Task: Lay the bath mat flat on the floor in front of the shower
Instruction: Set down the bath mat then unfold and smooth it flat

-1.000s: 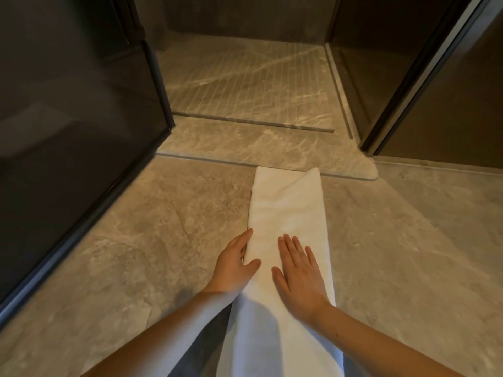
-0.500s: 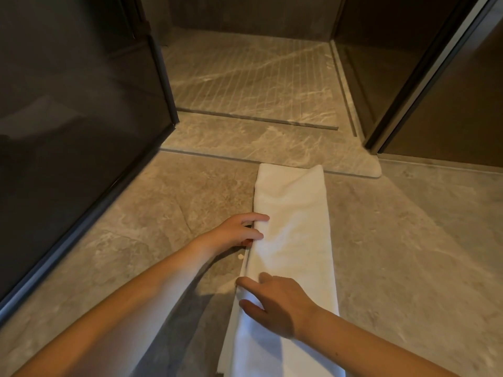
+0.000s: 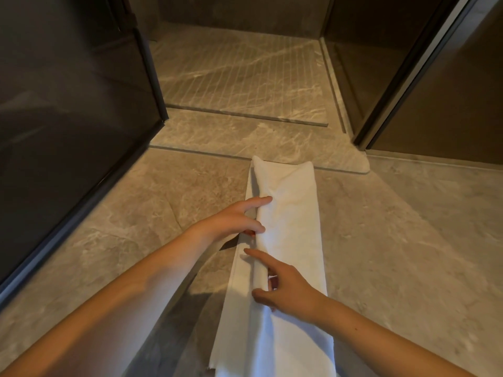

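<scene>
Mat: a white, soft terry bath mat (image 3: 288, 213) is seen folded lengthwise into a long narrow strip. It lies on the grey marble-patterned floor (image 3: 408, 268).
Position: the strip runs away from the fingers. Its far end rests at the stone threshold of the shower (image 3: 245, 137), and its near end passes beneath the wrists.
Left hand: the left hand (image 3: 234, 221) is set at the open edge of the fold. One finger (image 3: 261, 200) is laid on top, and the lower fingers are curled in against the upper layer, which appears to be pinched.
Right hand: the right hand (image 3: 288, 292) is placed nearer along the same edge. The index finger (image 3: 258, 255) is stretched across it, and the thumb and remaining fingers are closed on the upper layer.
Handling: the cloth is judged light and limp, with a grippy pile. No shape is held by it, so it is likely to sag and crease wherever it is not supported.
Grasp: the loose upper edge under both sets of fingers is judged the right place to hold, with the hands kept apart along it so the layer opens evenly.
Risk: the lower layer may be dragged along, and wrinkles may need pressing out.
Beside: a dark glass shower panel (image 3: 68, 118) stands well to the left of the fingers.
</scene>
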### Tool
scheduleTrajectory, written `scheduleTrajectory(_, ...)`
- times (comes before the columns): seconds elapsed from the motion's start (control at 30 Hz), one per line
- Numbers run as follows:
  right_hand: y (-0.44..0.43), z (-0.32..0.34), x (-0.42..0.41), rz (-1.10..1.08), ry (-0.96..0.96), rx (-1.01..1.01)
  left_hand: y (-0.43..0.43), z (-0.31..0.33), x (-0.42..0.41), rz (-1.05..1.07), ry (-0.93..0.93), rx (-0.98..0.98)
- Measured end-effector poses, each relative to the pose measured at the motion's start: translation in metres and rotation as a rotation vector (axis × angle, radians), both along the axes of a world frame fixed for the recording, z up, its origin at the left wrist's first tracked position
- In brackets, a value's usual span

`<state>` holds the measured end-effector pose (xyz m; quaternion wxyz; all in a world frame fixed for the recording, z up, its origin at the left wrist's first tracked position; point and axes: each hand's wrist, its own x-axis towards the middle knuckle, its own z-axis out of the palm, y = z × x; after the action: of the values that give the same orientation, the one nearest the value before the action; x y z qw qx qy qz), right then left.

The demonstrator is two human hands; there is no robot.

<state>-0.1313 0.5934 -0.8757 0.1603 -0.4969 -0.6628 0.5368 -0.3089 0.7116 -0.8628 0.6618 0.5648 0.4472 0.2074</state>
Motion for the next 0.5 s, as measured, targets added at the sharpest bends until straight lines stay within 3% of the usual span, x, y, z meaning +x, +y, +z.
scheduleTrajectory(0.17, 0.0, 0.017, 0.023, -0.074, 0.094, -0.034, 0.004, 0.016, 0.025, -0.083, -0.036, 0.101)
scheduleTrajectory(0.5, -0.015, 0.065, 0.111, -0.134, -0.015, -0.056, 0.003, 0.028, 0.122, -0.173, -0.162, 0.071)
